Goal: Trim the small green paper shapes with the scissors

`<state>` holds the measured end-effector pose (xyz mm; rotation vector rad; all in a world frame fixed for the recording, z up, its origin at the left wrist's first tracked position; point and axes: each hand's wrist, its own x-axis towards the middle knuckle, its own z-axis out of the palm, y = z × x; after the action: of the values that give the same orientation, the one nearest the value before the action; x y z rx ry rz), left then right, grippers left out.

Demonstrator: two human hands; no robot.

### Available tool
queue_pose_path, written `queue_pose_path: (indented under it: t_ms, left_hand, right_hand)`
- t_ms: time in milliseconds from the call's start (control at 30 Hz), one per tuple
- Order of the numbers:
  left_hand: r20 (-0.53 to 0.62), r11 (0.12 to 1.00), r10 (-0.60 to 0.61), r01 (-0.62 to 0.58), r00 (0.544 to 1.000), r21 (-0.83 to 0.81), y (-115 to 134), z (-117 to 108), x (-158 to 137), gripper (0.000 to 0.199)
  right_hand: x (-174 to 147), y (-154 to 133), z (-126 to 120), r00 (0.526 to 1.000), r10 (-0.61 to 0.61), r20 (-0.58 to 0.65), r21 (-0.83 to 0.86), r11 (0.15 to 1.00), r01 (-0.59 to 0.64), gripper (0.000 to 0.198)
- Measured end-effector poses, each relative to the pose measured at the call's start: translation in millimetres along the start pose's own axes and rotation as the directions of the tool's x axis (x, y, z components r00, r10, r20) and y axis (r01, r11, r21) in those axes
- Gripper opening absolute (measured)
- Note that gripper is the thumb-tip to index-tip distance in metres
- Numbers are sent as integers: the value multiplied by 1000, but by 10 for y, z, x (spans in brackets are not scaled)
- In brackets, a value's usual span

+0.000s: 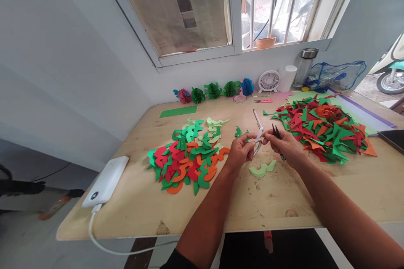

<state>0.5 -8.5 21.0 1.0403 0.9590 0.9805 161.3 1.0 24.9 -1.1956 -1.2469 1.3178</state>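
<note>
My left hand [242,150] is closed on what looks like a small roll of white tape [258,147], with a pale strip [259,132] standing up from it. Close on its right, my right hand [284,145] holds black scissors [276,132], blades pointing away from me. Its thumb and fingertip also meet near the tape, but whether they pinch it I cannot tell. Below the hands lies a light green wavy paper piece [262,169]. Small dark green cutouts [238,131] and a white pen [257,118] lie just beyond the hands.
Curved paper cutouts [186,157] are heaped on the left, pointed scraps [328,128] on the right. Behind stand folded paper ornaments [213,90], a small fan [269,81] and a glass bottle [304,69]. A cabled white power bank [105,181] sits at the table's left edge.
</note>
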Motion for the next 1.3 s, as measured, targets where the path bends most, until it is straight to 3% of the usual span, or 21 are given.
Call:
queue_pose_path:
  t_ms: [1300]
  left_hand:
    - [-5,1000,5,-5,1000,-14,2,8,1,37]
  right_hand:
    - [-3,-26,6,999,38,-14,26,999,-38,35]
